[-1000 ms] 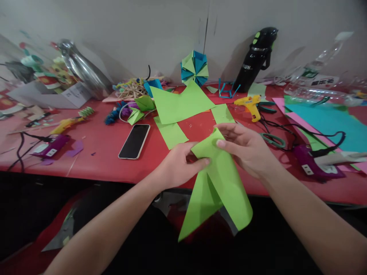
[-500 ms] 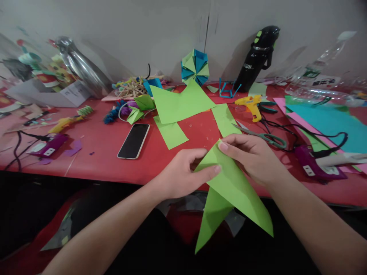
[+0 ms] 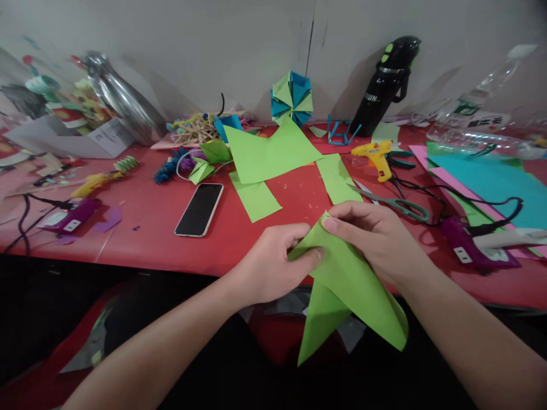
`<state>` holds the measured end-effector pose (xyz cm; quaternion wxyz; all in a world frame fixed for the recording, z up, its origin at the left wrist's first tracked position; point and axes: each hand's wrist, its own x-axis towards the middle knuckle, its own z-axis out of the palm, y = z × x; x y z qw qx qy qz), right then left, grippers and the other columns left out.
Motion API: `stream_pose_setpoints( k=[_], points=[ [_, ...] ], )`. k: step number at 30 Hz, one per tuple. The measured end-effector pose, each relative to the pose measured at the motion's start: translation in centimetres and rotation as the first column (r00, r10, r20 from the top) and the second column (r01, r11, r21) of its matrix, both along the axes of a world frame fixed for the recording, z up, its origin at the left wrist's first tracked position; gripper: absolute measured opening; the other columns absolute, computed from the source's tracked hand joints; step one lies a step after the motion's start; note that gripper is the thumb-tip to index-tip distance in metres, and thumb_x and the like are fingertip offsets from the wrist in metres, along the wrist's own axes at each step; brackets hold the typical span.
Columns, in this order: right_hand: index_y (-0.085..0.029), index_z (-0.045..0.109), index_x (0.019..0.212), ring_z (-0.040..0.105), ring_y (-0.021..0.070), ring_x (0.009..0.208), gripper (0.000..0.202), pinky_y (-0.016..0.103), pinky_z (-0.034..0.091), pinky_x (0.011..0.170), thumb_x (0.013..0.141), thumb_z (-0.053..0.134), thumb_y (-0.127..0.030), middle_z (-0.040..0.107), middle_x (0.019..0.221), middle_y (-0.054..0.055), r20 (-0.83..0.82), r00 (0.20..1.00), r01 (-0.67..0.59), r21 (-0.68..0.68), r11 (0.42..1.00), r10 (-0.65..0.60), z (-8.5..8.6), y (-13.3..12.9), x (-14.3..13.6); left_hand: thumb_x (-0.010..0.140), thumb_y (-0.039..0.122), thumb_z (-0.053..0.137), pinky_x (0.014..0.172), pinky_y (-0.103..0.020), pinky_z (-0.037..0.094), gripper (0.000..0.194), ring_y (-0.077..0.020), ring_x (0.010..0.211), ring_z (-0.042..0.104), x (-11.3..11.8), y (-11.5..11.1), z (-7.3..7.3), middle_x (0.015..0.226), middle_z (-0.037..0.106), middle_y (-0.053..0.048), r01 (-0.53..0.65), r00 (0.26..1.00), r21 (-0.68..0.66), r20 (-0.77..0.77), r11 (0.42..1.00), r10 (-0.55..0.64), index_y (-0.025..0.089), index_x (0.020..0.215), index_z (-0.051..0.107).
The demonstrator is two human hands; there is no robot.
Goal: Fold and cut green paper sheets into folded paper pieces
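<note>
A green sheet of paper, folded over with two pointed flaps hanging down, is held in front of the table's near edge. My left hand pinches its left side, thumb on top and fingers behind. My right hand is closed on the upper corner, the thumb pressing near the tip. The fingers behind the paper are partly hidden. Beyond my hands lie a large folded green sheet, a green paper strip and another green strip. Scissors rest right of that second strip.
On the red table are a phone, a yellow glue gun and a purple power socket with cables. A blue-and-green paper ball and a black bottle stand by the wall. Coloured sheets lie right.
My right thumb has shifted slightly down and left at the paper's corner. The hanging lower flap has swung a little up and right. Both hands keep hold of the sheet.
</note>
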<state>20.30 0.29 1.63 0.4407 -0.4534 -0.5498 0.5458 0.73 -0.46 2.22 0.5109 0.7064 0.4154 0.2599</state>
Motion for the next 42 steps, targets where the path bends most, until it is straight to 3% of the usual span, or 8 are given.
stream_pose_setpoints(
  k=[5,10,15,19,22,28,35,42],
  points=[
    [-0.025,0.076,0.086,0.057,0.0096,0.065,0.016,0.022,0.047,0.058,0.084,0.079,-0.04,0.068,0.079,-0.001,-0.019,1.0,0.009,-0.015,1.0,-0.01,-0.2,-0.1,0.2,0.092,0.029,0.058,0.056,-0.025,0.032,0.019,-0.0108,0.064,0.042,0.0,0.0,-0.2,0.069,0.044,0.004,0.023,0.999,0.008,-0.032,1.0,-0.022,0.017,0.077,0.054],
    [-0.025,0.075,0.082,0.058,0.0128,0.068,0.019,0.025,0.048,0.06,0.084,0.077,-0.043,0.068,0.078,0.0,0.055,0.998,0.022,0.047,0.999,-0.024,0.2,-0.3,0.0,0.094,0.033,0.057,0.053,-0.025,0.027,0.026,-0.0096,0.06,0.037,0.1,-0.2,-0.2,0.066,0.037,0.005,0.038,0.999,-0.025,-0.007,0.999,-0.038,0.018,0.073,0.05],
    [-0.025,0.076,0.085,0.063,0.0175,0.078,0.02,0.028,0.051,0.069,0.083,0.077,-0.045,0.072,0.085,0.002,0.146,0.989,-0.022,0.07,0.997,0.012,0.5,-0.1,0.3,0.094,0.036,0.058,0.05,-0.024,0.024,0.038,-0.0082,0.056,0.03,0.0,0.2,-0.2,0.062,0.03,0.006,-0.035,0.999,0.018,0.007,0.999,0.034,0.018,0.065,0.041],
    [-0.025,0.075,0.088,0.059,0.0157,0.073,0.022,0.027,0.046,0.063,0.088,0.071,-0.047,0.07,0.084,0.001,0.24,0.964,-0.118,-0.012,0.993,0.117,0.1,0.2,1.7,0.096,0.039,0.057,0.057,-0.025,0.034,0.032,-0.0108,0.064,0.042,-0.5,0.9,-0.6,0.068,0.046,0.002,-0.078,0.996,0.05,0.052,0.996,0.076,0.016,0.074,0.055],
    [-0.025,0.073,0.085,0.056,0.0149,0.069,0.023,0.027,0.042,0.059,0.089,0.07,-0.047,0.067,0.079,0.0,0.309,0.942,-0.143,0.004,0.99,0.135,0.1,0.2,2.2,0.094,0.042,0.06,0.059,-0.026,0.039,0.032,-0.0128,0.066,0.049,-0.9,1.5,-0.9,0.071,0.054,0.0,-0.087,0.994,0.03,0.07,0.996,0.085,0.015,0.076,0.061],
    [-0.023,0.072,0.083,0.06,0.0158,0.069,0.023,0.029,0.044,0.061,0.092,0.066,-0.043,0.07,0.079,0.0,0.389,0.915,-0.156,0.104,0.982,0.104,0.5,0.1,1.6,0.088,0.047,0.068,0.054,-0.025,0.041,0.032,-0.0137,0.063,0.056,-1.0,2.2,-0.6,0.069,0.06,-0.002,-0.047,0.992,-0.09,0.111,0.995,0.057,0.015,0.079,0.066],
    [-0.024,0.073,0.088,0.063,0.0169,0.076,0.018,0.029,0.048,0.068,0.091,0.067,-0.04,0.073,0.085,0.001,0.392,0.911,-0.18,0.103,0.978,0.126,0.4,0.0,0.9,0.085,0.045,0.074,0.055,-0.026,0.048,0.03,-0.0158,0.067,0.063,-0.8,2.7,-1.0,0.074,0.068,-0.004,-0.127,0.983,-0.07,0.125,0.989,0.135,0.016,0.082,0.07],
    [-0.022,0.07,0.078,0.056,0.0143,0.062,0.025,0.028,0.04,0.054,0.084,0.074,-0.046,0.063,0.071,-0.001,0.396,0.877,-0.254,-0.102,0.962,0.273,-0.3,0.9,3.5,0.083,0.041,0.078,0.069,-0.031,0.059,0.027,-0.0182,0.075,0.07,-2.8,4.3,-0.8,0.086,0.075,-0.006,-0.297,0.908,-0.102,0.277,0.949,0.314,0.015,0.091,0.072]
  ],
)
